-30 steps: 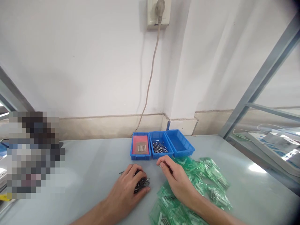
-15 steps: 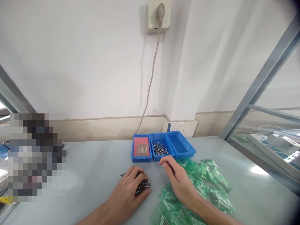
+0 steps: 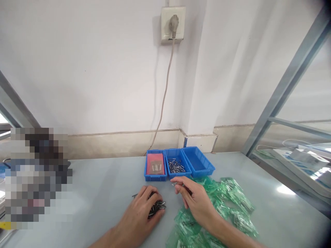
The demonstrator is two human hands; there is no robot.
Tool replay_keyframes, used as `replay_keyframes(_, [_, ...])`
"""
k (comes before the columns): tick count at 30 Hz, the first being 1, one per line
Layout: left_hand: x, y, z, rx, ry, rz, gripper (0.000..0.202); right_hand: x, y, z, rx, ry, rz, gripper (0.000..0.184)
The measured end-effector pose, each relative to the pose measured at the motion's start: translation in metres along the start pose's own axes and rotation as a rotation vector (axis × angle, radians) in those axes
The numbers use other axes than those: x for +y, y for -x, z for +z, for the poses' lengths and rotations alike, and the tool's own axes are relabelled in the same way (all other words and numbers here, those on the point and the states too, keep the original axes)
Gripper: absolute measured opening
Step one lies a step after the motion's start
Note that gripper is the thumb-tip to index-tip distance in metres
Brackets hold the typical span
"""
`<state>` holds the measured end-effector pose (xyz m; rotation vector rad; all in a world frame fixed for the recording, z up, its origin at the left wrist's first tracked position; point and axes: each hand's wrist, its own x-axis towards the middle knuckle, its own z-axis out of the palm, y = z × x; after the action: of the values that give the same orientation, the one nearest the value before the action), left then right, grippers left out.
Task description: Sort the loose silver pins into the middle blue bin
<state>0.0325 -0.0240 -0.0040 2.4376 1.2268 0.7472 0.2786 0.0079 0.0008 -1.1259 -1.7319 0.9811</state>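
My left hand (image 3: 141,213) rests on the table with its fingers curled round a pile of small dark metal pins (image 3: 156,208). Some pins stick out past the thumb and beyond the fingers. My right hand (image 3: 193,198) is closed in a pinch just in front of the middle blue bin (image 3: 188,174). A short shiny metal pin (image 3: 173,184) shows at its fingertips, mostly hidden. Loose metal pins (image 3: 176,166) lie in that bin. Under and beside my right forearm are several green plastic bags (image 3: 230,193) with metal pieces inside.
The left blue bin (image 3: 155,178) holds a pink sheet (image 3: 152,157) and a small clear bag (image 3: 156,167). A third blue bin (image 3: 198,160) stands on the right. Behind, a cable (image 3: 165,93) hangs from a wall socket (image 3: 164,29). A blurred person is at left.
My right hand has moved slightly left, its index finger stretching out further over the thumb. The left hand stays on the pile. The whole view has shifted a little.
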Motion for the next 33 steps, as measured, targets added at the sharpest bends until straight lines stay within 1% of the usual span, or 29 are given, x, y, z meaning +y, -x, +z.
replay_keyframes(3, [0.000, 0.000, 0.001, 0.015, -0.015, 0.016, 0.017, -0.003, 0.002, -0.002, -0.021, 0.021, 0.005, 0.038])
replay_keyframes(6, [0.000, 0.000, 0.001, 0.024, -0.037, 0.026, 0.017, -0.005, 0.003, -0.004, 0.008, 0.067, -0.008, 0.043])
replay_keyframes(8, [0.000, 0.000, 0.001, 0.022, -0.061, 0.028, 0.017, -0.006, 0.004, -0.005, 0.031, 0.081, -0.004, 0.043])
replay_keyframes(11, [-0.001, 0.001, 0.001, 0.014, -0.098, 0.034, 0.016, -0.004, 0.004, -0.004, 0.059, 0.099, -0.016, 0.037])
replay_keyframes(15, [-0.001, 0.001, 0.000, 0.008, -0.128, 0.037, 0.016, -0.005, 0.003, -0.004, 0.084, 0.126, -0.107, 0.026])
replay_keyframes(19, [0.001, 0.001, -0.001, 0.026, -0.159, 0.034, 0.016, -0.009, 0.002, -0.005, 0.075, 0.228, -0.189, 0.018])
replay_keyframes(22, [0.003, 0.001, -0.003, 0.031, -0.188, 0.032, 0.018, -0.011, 0.003, -0.005, 0.072, 0.224, -0.185, 0.013])
replay_keyframes(25, [0.002, 0.002, -0.006, 0.032, -0.241, 0.037, 0.028, -0.013, 0.002, -0.005, 0.062, 0.199, -0.151, 0.009])
replay_keyframes(28, [-0.001, 0.005, -0.007, 0.033, -0.304, 0.083, 0.046, -0.012, 0.002, -0.006, 0.049, 0.186, -0.128, 0.018])
replay_keyframes(31, [-0.007, 0.010, -0.003, 0.061, -0.391, 0.137, 0.070, -0.012, 0.002, -0.006, 0.032, 0.173, -0.111, 0.023])
replay_keyframes(33, [-0.011, 0.014, 0.001, 0.091, -0.445, 0.130, 0.075, -0.012, 0.002, -0.005, 0.017, 0.185, -0.119, 0.024])
